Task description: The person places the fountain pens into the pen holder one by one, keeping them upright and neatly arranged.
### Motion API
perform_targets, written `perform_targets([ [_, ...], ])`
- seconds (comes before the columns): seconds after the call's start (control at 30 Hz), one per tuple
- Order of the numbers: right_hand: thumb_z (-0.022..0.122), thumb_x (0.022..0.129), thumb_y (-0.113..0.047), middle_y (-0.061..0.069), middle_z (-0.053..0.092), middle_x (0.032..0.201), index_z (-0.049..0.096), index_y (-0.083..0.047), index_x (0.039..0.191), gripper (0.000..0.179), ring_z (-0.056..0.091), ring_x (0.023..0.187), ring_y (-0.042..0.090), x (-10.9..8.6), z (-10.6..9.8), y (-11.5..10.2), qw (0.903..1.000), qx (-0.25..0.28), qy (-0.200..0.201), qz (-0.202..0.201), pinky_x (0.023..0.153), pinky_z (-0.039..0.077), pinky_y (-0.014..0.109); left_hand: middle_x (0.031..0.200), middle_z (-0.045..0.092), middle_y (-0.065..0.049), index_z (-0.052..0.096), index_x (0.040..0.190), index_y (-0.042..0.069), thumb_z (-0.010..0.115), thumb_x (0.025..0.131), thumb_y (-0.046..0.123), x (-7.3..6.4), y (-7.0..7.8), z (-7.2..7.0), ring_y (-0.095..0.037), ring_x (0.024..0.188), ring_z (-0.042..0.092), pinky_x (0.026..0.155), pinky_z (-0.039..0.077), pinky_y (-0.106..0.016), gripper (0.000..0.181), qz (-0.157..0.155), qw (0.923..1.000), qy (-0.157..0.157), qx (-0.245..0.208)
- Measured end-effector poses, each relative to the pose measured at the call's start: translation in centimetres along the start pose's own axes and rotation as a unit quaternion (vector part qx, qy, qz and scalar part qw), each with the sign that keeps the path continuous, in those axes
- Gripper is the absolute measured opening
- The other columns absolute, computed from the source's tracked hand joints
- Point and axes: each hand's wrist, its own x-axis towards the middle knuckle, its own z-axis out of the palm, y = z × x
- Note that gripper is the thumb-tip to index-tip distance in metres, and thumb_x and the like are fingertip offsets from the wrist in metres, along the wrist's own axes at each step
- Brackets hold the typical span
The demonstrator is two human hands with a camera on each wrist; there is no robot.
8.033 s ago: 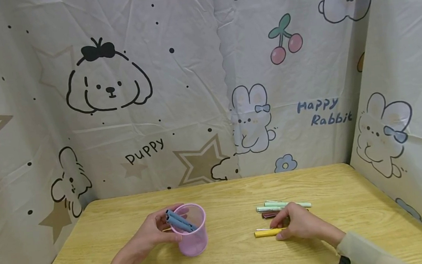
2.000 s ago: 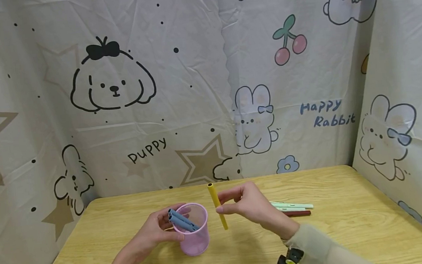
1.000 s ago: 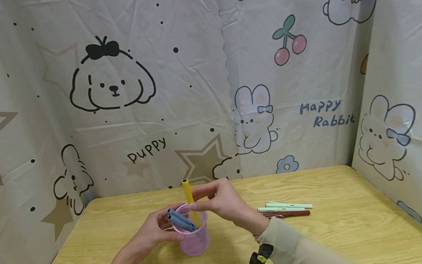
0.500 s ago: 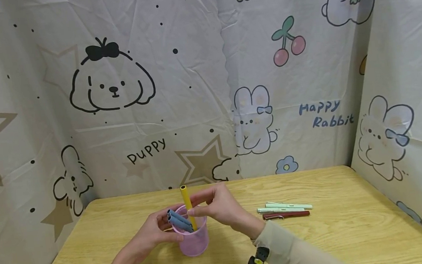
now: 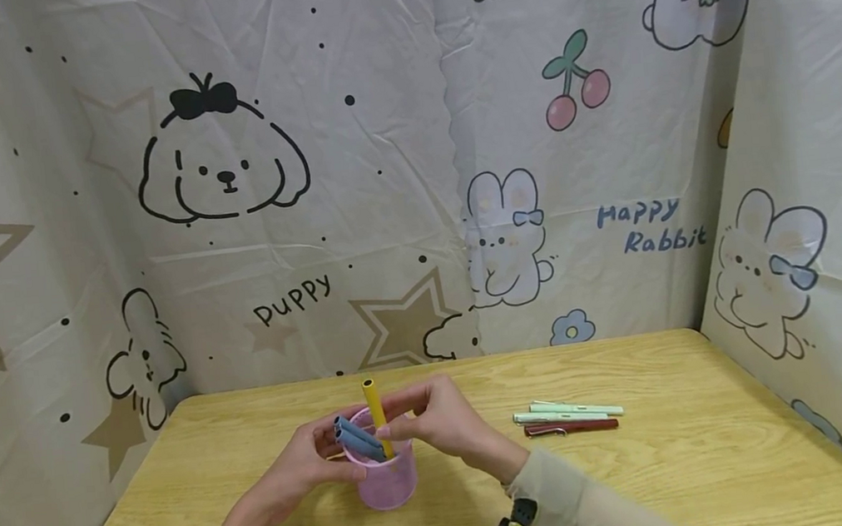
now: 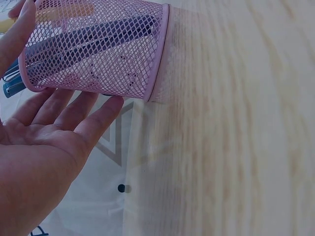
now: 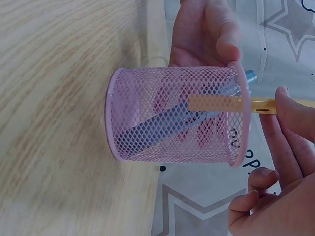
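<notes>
On the table stands a pink mesh pen holder (image 5: pixel 386 487), and my left hand (image 5: pixel 310 461) grips it, thumb near the rim and fingers round the far side. Two blue pens (image 5: pixel 359 440) lean inside it with their ends poking over the left of the rim. My right hand (image 5: pixel 446 419) pinches a yellow pen (image 5: pixel 374 402) between thumb and fingers above the holder. In the right wrist view the lower end of the yellow pen (image 7: pixel 211 103) is inside the mesh wall, well above the bottom, beside the slanting blue pens (image 7: pixel 162 125).
To the right on the wooden table (image 5: pixel 679 458) lie two pale green pens (image 5: pixel 576 408) and a dark red pen (image 5: pixel 581 427), side by side. A printed cloth (image 5: pixel 383 174) hangs behind the table and at its sides.
My right hand lifted the yellow pen off the table at the right, carried it left and lowered it partway into the pen holder. It sinks slightly further lately. My left hand stays on the holder.
</notes>
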Motion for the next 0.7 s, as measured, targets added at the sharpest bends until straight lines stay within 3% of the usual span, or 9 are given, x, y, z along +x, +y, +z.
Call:
perform_targets([
  [0.3,0.089,0.084,-0.009,0.005,0.08,0.097,0.083,-0.004,0.107,0.024,0.063,0.078,0.016,-0.33,-0.01,0.2,0.9999,-0.012,-0.001,0.003,0.063,0.046,0.021,0.142,0.062,-0.018,0.039,0.158,-0.007,0.085,0.089,0.008,-0.19,0.47,0.02,-0.027,0.125,0.063,0.1,0.052,-0.031,0.084,0.002,0.9999,-0.006,-0.009],
  [0.7,0.09,0.084,-0.011,-0.001,0.08,0.094,0.085,-0.009,0.105,0.022,0.054,0.072,0.012,-0.15,0.25,0.71,0.999,-0.042,-0.012,0.002,0.06,0.039,0.022,0.142,0.062,-0.019,0.035,0.159,-0.008,0.085,0.089,0.008,-0.29,0.38,-0.02,-0.028,0.124,0.063,0.099,0.052,-0.03,0.087,-0.006,1.0,-0.001,-0.006],
])
